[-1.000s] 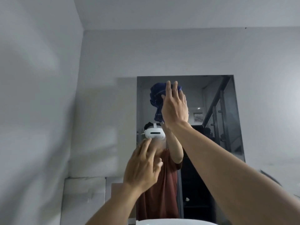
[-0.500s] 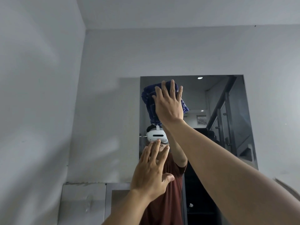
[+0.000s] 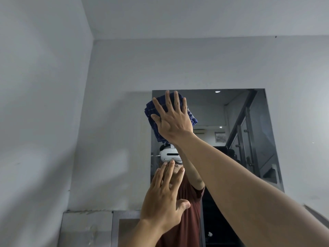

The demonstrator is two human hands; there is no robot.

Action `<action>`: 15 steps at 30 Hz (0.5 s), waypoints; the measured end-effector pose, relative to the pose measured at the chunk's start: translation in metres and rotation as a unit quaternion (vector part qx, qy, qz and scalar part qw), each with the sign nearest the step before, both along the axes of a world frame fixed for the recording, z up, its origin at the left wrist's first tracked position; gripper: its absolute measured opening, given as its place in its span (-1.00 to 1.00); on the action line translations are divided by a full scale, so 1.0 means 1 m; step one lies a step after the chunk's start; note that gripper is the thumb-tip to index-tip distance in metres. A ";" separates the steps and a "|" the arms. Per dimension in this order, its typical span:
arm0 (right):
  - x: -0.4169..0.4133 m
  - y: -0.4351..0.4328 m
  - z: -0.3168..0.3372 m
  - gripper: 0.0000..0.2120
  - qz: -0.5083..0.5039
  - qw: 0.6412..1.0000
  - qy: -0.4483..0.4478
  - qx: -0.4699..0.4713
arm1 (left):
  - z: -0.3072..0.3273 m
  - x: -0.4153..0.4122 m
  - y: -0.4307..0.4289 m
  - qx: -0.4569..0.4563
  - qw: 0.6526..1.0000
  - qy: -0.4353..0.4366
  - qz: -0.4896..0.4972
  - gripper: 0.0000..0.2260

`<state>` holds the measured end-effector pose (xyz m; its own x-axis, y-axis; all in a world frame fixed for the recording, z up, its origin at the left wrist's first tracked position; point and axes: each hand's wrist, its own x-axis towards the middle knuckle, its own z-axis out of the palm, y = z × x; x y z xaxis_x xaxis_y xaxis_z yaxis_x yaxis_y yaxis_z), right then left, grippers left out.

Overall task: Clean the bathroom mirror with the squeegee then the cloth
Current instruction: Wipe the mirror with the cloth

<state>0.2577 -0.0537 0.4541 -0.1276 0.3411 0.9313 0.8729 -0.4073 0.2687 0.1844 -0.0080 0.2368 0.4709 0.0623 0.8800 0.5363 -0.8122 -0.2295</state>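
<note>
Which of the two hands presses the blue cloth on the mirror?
The right hand, raised higher, presses the blue cloth; the left hand is empty.

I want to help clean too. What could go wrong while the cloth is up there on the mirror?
The right hand presses the cloth with flat, spread fingers, not gripping it, so it could slip and drop. It sits at the mirror's top left corner, partly over the edge, so that corner may get missed or the wall wiped instead. The left hand looks flat near the glass and might leave fingerprints.
</note>
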 end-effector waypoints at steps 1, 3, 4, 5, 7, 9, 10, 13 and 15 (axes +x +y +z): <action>-0.002 0.002 0.002 -0.43 0.002 1.000 0.004 0.002 | -0.001 0.000 0.000 -0.002 1.000 0.000 -0.006 -0.16; -0.006 0.004 0.006 -0.43 0.006 1.000 0.014 0.005 | -0.001 0.001 0.000 -0.001 1.000 -0.003 -0.014 -0.17; -0.007 0.005 0.009 -0.42 0.008 1.000 0.019 0.006 | -0.001 0.001 0.000 -0.001 1.000 -0.003 -0.013 -0.17; -0.007 0.005 0.011 -0.42 0.010 1.000 0.024 0.009 | -0.001 0.001 0.000 0.000 1.000 -0.003 -0.009 -0.17; -0.006 0.004 0.018 -0.42 0.012 0.999 0.038 0.017 | -0.001 0.000 -0.001 0.003 1.000 -0.002 -0.001 -0.16; -0.003 0.002 0.024 -0.41 0.014 0.998 0.059 0.028 | -0.001 -0.001 -0.001 0.004 1.000 -0.004 -0.003 -0.15; -0.001 0.001 0.027 -0.41 0.014 0.997 0.069 0.036 | -0.001 -0.001 -0.001 0.002 1.000 -0.005 -0.006 -0.15; 0.006 -0.004 0.033 -0.42 0.013 0.994 0.096 0.059 | -0.001 0.000 0.000 0.004 1.000 -0.007 -0.010 -0.15; 0.010 -0.008 0.036 -0.42 0.016 0.992 0.107 0.068 | -0.001 0.000 0.001 0.004 1.000 -0.006 -0.013 -0.15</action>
